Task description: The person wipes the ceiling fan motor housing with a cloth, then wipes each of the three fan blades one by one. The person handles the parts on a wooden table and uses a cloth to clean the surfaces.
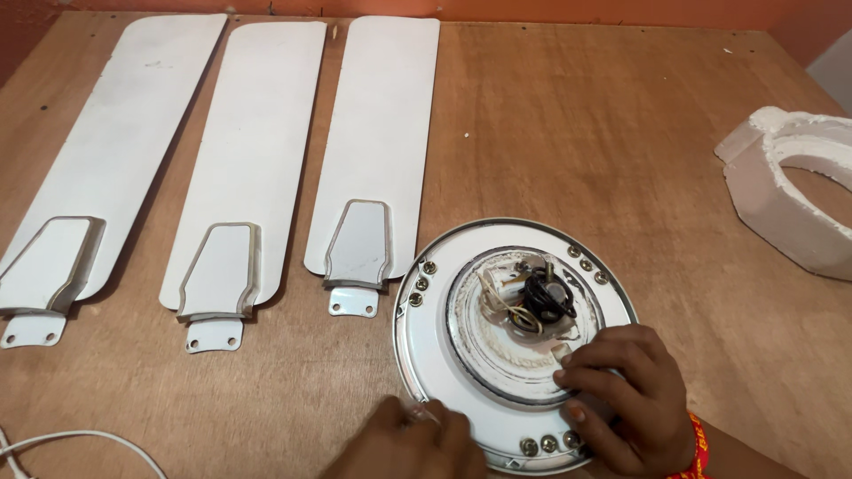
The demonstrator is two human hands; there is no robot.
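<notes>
1. A round white ceiling fan motor housing (444, 355) lies flat on the wooden bench (577, 133), near the front edge and a little right of centre, its open middle facing up.
2. In that open middle sits a tangle of black and pale wires (539, 297), ringed by a crusty white residue.
3. Small screws (548, 443) show in groups around the housing's rim: at the left, the far right and the near side.
4. The right hand (626, 395) rests on the near right part of the housing, fingers curled and pressed down on the inner ring, holding nothing that I can see.
5. The left hand (408, 443) is at the near left rim, fingers bunched together at the edge; whether it pinches something small I cannot tell.
6. An orange band (697, 448) circles the right wrist.
7. Three white fan blades (257, 151) lie side by side on the left half of the bench, mounting brackets toward the near side, just apart from the housing.
8. A white foam packing piece (790, 195) sits at the far right.
9. A white cable (80, 439) curls at the near left corner.
</notes>
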